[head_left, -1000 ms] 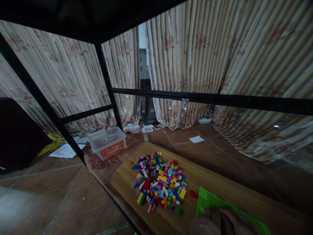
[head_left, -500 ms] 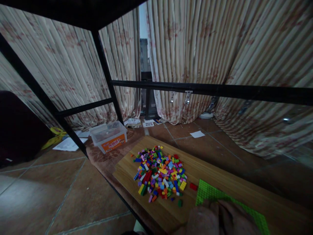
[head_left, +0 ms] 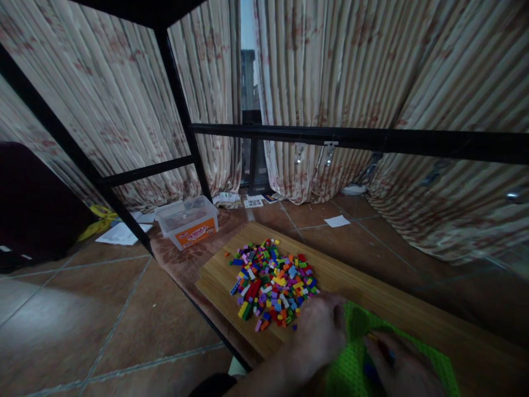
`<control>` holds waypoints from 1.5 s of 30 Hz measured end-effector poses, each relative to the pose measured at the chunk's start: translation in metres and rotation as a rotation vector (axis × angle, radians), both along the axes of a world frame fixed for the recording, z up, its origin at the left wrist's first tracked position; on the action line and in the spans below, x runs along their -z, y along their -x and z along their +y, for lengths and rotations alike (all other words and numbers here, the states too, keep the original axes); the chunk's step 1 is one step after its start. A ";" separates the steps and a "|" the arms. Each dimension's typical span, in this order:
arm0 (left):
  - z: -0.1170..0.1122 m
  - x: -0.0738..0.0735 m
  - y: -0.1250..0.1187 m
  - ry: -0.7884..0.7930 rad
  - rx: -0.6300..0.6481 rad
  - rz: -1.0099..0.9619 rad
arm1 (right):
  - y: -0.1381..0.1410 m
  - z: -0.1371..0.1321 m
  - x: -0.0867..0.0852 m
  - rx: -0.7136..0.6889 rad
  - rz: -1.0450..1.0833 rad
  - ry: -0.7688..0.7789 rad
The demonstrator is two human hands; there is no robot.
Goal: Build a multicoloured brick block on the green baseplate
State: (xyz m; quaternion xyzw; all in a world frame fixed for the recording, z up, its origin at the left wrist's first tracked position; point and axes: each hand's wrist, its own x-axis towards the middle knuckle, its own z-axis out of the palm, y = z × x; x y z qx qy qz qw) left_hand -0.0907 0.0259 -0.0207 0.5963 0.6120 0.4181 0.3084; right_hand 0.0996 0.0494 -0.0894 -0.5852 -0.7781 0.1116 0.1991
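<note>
A green studded baseplate (head_left: 433, 366) lies on a wooden board (head_left: 219, 278) at the lower right. My left hand (head_left: 320, 333) rests on the plate's left edge, knuckles up, fingers curled over it. My right hand (head_left: 399, 370) hovers over the plate's middle, its fingers pinched together on small red and blue pieces that are blurred. A heap of several small coloured bricks (head_left: 273, 282) sits on the board just left of my left hand.
A clear plastic box with an orange label (head_left: 188, 221) stands on the tiled floor beyond the board. Black metal frame bars (head_left: 330, 135) cross in front of striped curtains. Papers (head_left: 119, 234) lie on the floor at left, beside a dark object.
Both hands have come up into view over the green baseplate. My left hand now covers the spot where a red brick lay beside the plate. The camera tilted slightly down.
</note>
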 end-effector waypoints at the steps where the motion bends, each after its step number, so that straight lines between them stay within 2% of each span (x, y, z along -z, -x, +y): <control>1: 0.003 -0.001 0.006 -0.017 -0.037 0.003 | 0.000 0.000 0.001 -0.002 -0.005 -0.013; 5: 0.014 -0.006 0.038 -0.050 -0.176 0.057 | -0.003 0.002 0.004 0.009 -0.013 -0.035; 8: 0.022 -0.010 0.075 -0.047 -0.280 0.120 | -0.005 0.003 0.006 0.011 -0.013 -0.029; 13: 0.029 -0.008 0.147 0.075 -0.559 0.434 | -0.004 0.004 0.003 0.033 -0.011 0.020; 16: 0.032 0.003 0.175 0.117 -0.574 0.565 | -0.001 0.003 -0.002 0.039 -0.005 0.056; 20: 0.038 0.017 0.185 0.194 -0.472 0.648 | 0.003 0.001 -0.007 0.053 -0.004 0.054; 23: 0.041 0.020 0.183 0.242 -0.470 0.681 | 0.005 0.000 -0.009 0.073 -0.012 0.036; 29: 0.042 0.017 0.180 0.274 -0.533 0.700 | 0.006 -0.001 -0.012 0.082 -0.013 0.025; 32: 0.041 0.012 0.181 0.225 -0.565 0.693 | 0.006 0.000 -0.013 0.074 -0.004 0.032; 35: 0.041 0.002 0.174 0.132 -0.558 0.544 | 0.007 0.000 -0.015 0.074 0.015 0.042; 37: 0.040 -0.004 0.157 0.057 -0.483 0.319 | 0.008 0.000 -0.020 0.081 0.042 0.049; 40: 0.033 -0.007 0.108 -0.028 -0.253 -0.138 | 0.010 -0.003 -0.029 0.142 0.108 0.077; 42: 0.023 -0.005 0.067 0.026 -0.122 -0.374 | 0.009 -0.004 -0.034 0.210 0.168 0.077; 44: 0.012 0.000 0.030 0.145 0.054 -0.470 | 0.007 -0.005 -0.039 0.245 0.241 0.062; 45: 0.007 0.002 0.015 0.195 0.102 -0.514 | 0.005 -0.006 -0.041 0.257 0.274 0.057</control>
